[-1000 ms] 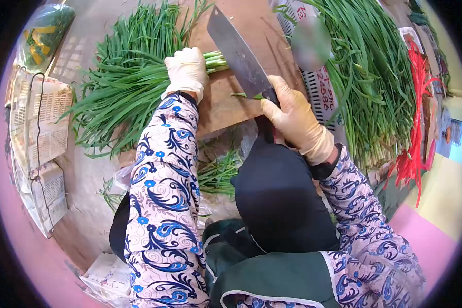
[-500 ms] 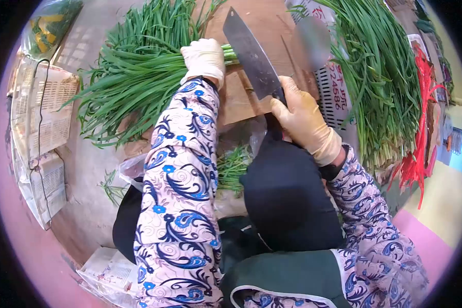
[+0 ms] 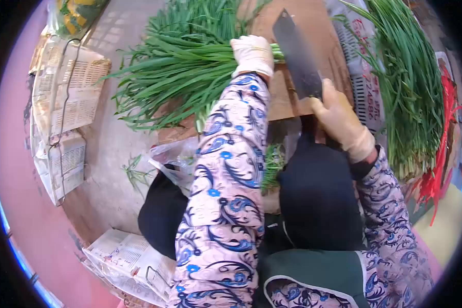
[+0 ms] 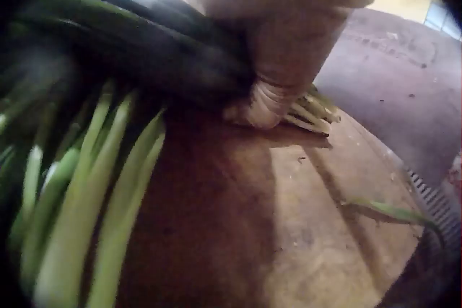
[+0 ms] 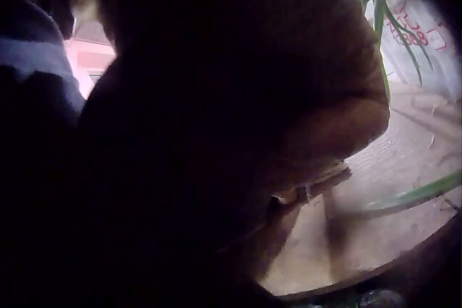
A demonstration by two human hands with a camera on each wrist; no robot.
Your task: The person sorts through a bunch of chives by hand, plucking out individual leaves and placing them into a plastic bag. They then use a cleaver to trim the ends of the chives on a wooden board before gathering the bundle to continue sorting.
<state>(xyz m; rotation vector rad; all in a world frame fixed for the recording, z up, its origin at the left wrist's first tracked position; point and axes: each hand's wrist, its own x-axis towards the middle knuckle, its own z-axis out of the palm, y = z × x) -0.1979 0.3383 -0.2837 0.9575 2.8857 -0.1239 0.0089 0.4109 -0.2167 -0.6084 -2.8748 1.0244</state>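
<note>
In the head view my gloved left hand grips a bundle of long green stalks near its pale cut ends, over a brown board. The left wrist view has the gloved left hand curled round the bundle, with pale ends sticking out past the fingers. My gloved right hand holds a broad-bladed knife, its blade beside the stalk ends and slightly blurred. The right wrist view is mostly dark, the right hand filling much of it.
More green stalks lie at the right beside a white printed crate and red strips. White baskets stand at the left, another basket at the lower left. Clear plastic lies near the left knee.
The view has shifted, so both hands and the board appear further right in the picture. Both hands keep their hold, on the bundle and on the knife.
</note>
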